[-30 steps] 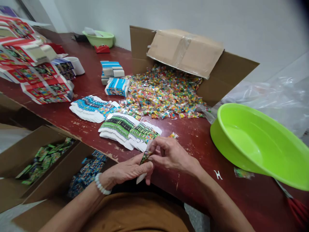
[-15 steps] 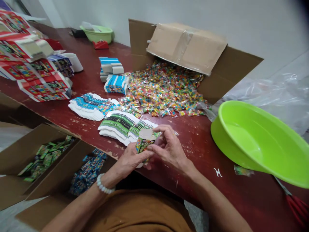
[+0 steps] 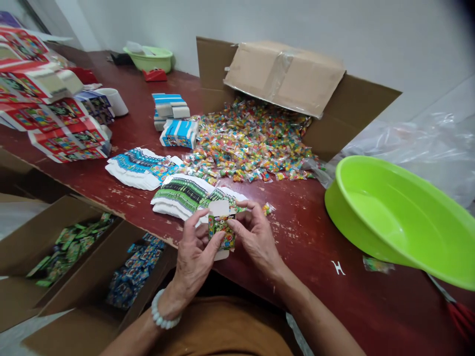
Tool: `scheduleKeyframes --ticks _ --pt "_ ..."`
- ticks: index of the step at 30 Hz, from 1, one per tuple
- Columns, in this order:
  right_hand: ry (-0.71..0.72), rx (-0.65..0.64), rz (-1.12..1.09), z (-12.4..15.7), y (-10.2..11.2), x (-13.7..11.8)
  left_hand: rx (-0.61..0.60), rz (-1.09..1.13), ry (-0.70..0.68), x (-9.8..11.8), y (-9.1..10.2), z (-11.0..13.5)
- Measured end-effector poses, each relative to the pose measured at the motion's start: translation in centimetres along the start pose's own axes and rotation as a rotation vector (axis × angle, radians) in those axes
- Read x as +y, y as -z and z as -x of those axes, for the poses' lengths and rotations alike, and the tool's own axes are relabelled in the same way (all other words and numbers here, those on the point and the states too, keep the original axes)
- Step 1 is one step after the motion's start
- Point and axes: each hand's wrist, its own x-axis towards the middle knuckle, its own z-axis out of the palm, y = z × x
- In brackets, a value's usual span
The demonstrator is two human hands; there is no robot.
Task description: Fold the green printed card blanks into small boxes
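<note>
Head view: I see left hand (image 3: 195, 254) and right hand (image 3: 260, 237), fingers (image 3: 214, 243) of both gripping 1 small green carton (image 3: 221, 223), lower center of frame; flat green stack (image 3: 180, 195) behind, on counter (image 3: 300, 227).

Both forearms (image 3: 315, 314) angle inward. The left grip (image 3: 195, 253) clasps, thumb foremost; the right grip (image 3: 258, 235) curls, thumb and index fingertip apart.

Head feed | readable text: none I can make out | held carton (image 3: 221, 225), green flat cartons (image 3: 177, 196): print too small
</note>
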Motion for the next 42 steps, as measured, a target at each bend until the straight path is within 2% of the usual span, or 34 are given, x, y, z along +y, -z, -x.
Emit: scheduleKeyframes --ticks 3,6,8,10,12,14,16,20,23,25,28,32,37,39,42 --pt "0.039 0.037 -0.055 0.6 -0.3 0.7 -0.055 0.034 0.065 0.3 0.4 0.0" --pt "0.049 0.013 0.034 0.6 0.4 1.0 -0.117 0.077 0.149 0.4 1.0 -0.2" --pt "-0.013 -0.076 0.063 0.4 1.2 1.0 -0.162 0.093 0.193 0.2 1.2 -0.3" --pt "-0.134 -0.140 -0.006 0.2 1.8 1.0 -0.213 0.107 0.233 0.0 1.2 -0.1" --pt "-0.236 -0.134 -0.106 0.0 2.2 0.9 -0.258 0.114 0.240 -0.3 1.1 0.0" --pt "-0.265 -0.112 -0.141 -0.1 2.3 0.8 -0.283 0.116 0.215 -0.4 0.9 0.2" --pt "-0.211 -0.115 -0.062 -0.1 2.3 0.7 -0.281 0.123 0.198 -0.5 0.7 0.3" --pt "0.067 -0.098 0.150 0.2 2.2 0.7 -0.195 0.213 0.269 -0.4 0.7 0.4" --pt "0.193 -0.070 0.168 0.5 2.1 0.6 -0.306 0.264 0.434 -0.2 0.7 0.5" --pt "0.232 -0.115 0.220 0.7 2.1 0.5 -0.366 0.275 0.545 -0.1 0.5 0.6" --pt "0.166 -0.209 0.289 0.7 2.1 0.1 -0.314 0.276 0.624 -0.1 -0.1 0.7" --pt "-0.041 -0.186 0.230 -0.1 2.0 -0.5 -0.301 0.248 0.574 -0.4 -0.7 0.5" --pt "-0.211 -0.215 0.130 -1.5 1.9 -1.0 -0.376 0.179 0.512 -0.8 -0.6 0.1" --pt "-0.231 -0.194 0.098 -1.5 1.7 -1.1 -0.394 0.171 0.460 -0.8 -0.3 -0.1" --pt "-0.158 -0.238 0.068 -0.9 1.6 -1.3 -0.399 0.161 0.398 -0.8 0.0 -0.2"
